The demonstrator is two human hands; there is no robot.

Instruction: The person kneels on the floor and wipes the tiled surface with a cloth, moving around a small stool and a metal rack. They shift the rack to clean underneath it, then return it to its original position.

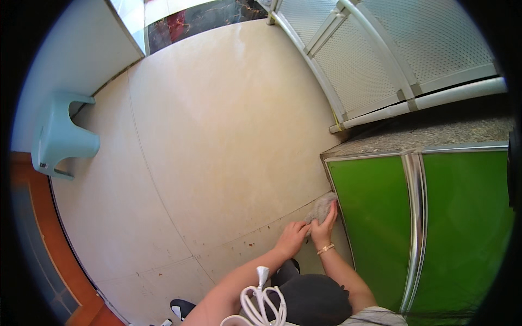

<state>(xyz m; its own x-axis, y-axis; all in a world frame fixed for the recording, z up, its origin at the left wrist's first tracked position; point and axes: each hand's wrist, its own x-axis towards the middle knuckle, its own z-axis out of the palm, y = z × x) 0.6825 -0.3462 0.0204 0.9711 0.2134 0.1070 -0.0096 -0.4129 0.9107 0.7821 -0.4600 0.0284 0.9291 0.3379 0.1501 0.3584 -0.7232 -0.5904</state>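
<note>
A greyish cloth [322,208] lies bunched on the beige tiled floor [228,134], against the lower left edge of the green cabinet door [373,228]. My right hand [325,222], with a gold-coloured band at the wrist, holds the cloth close beside the door's frame. To its left, my left hand [293,238] grips the cloth's near end, fingers bent. The fingertips of the two hands are close together. Small brown crumbs [251,245] are scattered on the tiles left of my hands.
A light blue plastic stool [65,136] stands by the left wall. Perforated metal panels in a tubular frame [355,61] rise at the upper right, beside a stone ledge [432,136]. An orange-brown wooden frame [45,216] borders the floor at left. A white cord [263,297] hangs before me.
</note>
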